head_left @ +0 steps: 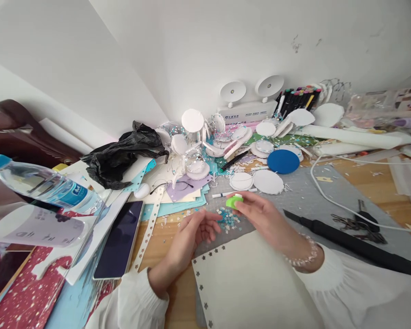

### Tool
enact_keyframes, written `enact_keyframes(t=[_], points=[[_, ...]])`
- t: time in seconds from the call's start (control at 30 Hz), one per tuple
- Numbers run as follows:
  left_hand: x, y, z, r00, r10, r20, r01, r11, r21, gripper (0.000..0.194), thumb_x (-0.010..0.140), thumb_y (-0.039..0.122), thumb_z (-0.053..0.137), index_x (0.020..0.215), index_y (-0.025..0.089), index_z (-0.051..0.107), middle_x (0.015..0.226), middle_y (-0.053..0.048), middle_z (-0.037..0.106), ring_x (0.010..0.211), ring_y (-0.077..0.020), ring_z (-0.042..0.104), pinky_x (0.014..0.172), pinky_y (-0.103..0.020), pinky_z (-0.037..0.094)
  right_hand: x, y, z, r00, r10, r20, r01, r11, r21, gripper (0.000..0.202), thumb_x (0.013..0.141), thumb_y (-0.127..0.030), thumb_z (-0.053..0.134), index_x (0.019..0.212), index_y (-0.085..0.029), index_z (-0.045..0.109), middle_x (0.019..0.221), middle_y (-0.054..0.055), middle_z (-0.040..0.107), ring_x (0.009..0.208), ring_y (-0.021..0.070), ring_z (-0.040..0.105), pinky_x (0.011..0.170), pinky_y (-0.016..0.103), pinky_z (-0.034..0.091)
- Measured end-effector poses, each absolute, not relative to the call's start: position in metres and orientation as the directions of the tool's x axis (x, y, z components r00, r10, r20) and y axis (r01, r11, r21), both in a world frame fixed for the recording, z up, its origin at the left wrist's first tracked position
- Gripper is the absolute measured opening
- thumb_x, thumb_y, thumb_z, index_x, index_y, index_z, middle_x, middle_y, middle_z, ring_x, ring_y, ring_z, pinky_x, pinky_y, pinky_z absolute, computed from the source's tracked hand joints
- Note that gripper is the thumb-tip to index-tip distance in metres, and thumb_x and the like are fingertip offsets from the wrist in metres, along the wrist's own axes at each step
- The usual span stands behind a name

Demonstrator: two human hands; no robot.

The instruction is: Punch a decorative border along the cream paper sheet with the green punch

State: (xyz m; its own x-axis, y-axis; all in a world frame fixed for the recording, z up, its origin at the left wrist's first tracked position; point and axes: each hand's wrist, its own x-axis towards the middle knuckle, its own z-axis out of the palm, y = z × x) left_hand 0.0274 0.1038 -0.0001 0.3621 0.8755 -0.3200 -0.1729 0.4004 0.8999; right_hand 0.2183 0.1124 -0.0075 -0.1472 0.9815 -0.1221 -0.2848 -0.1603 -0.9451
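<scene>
My right hand [260, 217] grips a small bright green craft punch [233, 201] with a white part on top. My left hand [199, 230] is empty, its fingers loosely curled and apart, just left of a little pile of blue and white paper flower cut-outs [230, 220]. Below both hands lies a cream paper sheet [250, 283]. Small flower-shaped holes run along its left and top edges. Part of the sheet is hidden under my right forearm.
A grey cutting mat [329, 196] carries keys [359, 224] and a black pen-like tool [342, 235]. White discs [267, 182] and a blue disc [283, 161] crowd the back. Left are a phone [119, 240], a punched strip [149, 233], a water bottle [51, 185] and a black bag [126, 155].
</scene>
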Motion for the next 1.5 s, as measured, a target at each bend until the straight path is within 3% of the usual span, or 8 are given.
enact_keyframes(t=[0.23,0.37,0.8,0.97,1.07,1.2,1.37,1.5], points=[[0.021,0.104,-0.001,0.28,0.952,-0.121,0.183,0.071,0.98,0.034,0.089,0.046,0.055,0.076,0.016,0.062,0.067,0.0,0.057,0.058,-0.0113,0.048,0.056,-0.024,0.038,0.223,0.11,-0.011,-0.215,0.944,-0.249,-0.518,-0.326,-0.791,0.022,0.084,-0.042,0.069,0.089,-0.022,0.07,0.093,0.003,0.071,0.076,0.0108,0.062,0.073,0.023,0.052],[0.016,0.099,0.002,0.475,0.874,0.097,0.487,-0.353,0.799,0.021,0.088,0.035,0.059,0.078,0.017,0.063,0.073,-0.003,0.06,0.069,-0.0162,0.054,0.063,-0.028,0.041,0.225,0.109,-0.005,-0.301,0.908,-0.292,-0.65,-0.42,-0.633,0.013,0.082,-0.031,0.073,0.088,-0.02,0.071,0.091,0.003,0.072,0.084,0.0115,0.067,0.081,0.022,0.053],[0.021,0.095,0.001,0.418,0.736,0.533,0.36,-0.673,0.646,0.043,0.084,0.03,0.072,0.122,0.023,0.053,0.111,-0.007,0.062,0.105,-0.0208,0.057,0.091,-0.033,0.047,0.201,0.089,-0.012,-0.538,0.825,-0.171,-0.541,-0.494,-0.681,0.023,0.083,-0.034,0.073,0.101,-0.022,0.069,0.088,-0.001,0.061,0.08,0.0094,0.057,0.075,0.021,0.047],[0.017,0.09,-0.003,0.355,0.795,0.493,0.343,-0.601,0.722,0.038,0.086,0.024,0.07,0.118,0.023,0.051,0.109,-0.006,0.064,0.102,-0.0199,0.062,0.089,-0.032,0.05,0.214,0.093,-0.001,-0.256,0.965,-0.062,0.006,-0.062,-0.998,0.019,0.09,-0.038,0.06,0.099,-0.022,0.06,0.09,0.004,0.061,0.084,0.0191,0.058,0.077,0.035,0.047],[0.017,0.086,-0.004,0.33,0.837,0.436,0.388,-0.541,0.746,0.036,0.084,0.02,0.07,0.115,0.024,0.052,0.104,-0.004,0.066,0.096,-0.0189,0.064,0.084,-0.03,0.052,0.232,0.103,-0.003,-0.089,0.947,0.308,0.589,0.3,-0.75,0.01,0.086,-0.029,0.06,0.092,-0.021,0.059,0.09,0.008,0.06,0.091,0.0268,0.055,0.083,0.042,0.043],[0.018,0.085,-0.003,0.291,0.841,0.455,0.421,-0.54,0.729,0.031,0.082,0.021,0.071,0.108,0.023,0.054,0.094,-0.002,0.065,0.086,-0.0167,0.063,0.078,-0.027,0.051,0.244,0.112,-0.019,-0.143,0.943,0.3,0.803,0.287,-0.522,0.003,0.086,-0.021,0.056,0.088,-0.02,0.058,0.088,0.01,0.06,0.088,0.0289,0.056,0.078,0.043,0.045],[0.02,0.086,-0.003,0.277,0.848,0.453,0.441,-0.53,0.724,0.029,0.081,0.021,0.071,0.105,0.022,0.054,0.091,0.0,0.064,0.083,-0.0145,0.062,0.077,-0.025,0.049,0.242,0.111,-0.017,-0.096,0.933,0.348,0.701,0.311,-0.642,0.005,0.089,-0.019,0.051,0.087,-0.022,0.054,0.082,0.006,0.06,0.078,0.0236,0.057,0.071,0.038,0.045],[0.019,0.086,-0.003,0.249,0.863,0.439,0.483,-0.504,0.716,0.025,0.078,0.021,0.073,0.094,0.021,0.053,0.082,0.002,0.06,0.074,-0.0131,0.056,0.07,-0.025,0.046,0.237,0.103,0.002,0.047,0.966,0.252,0.282,0.229,-0.932,0.01,0.093,-0.034,0.054,0.096,-0.024,0.053,0.083,0.004,0.061,0.067,0.0165,0.056,0.057,0.029,0.045]])
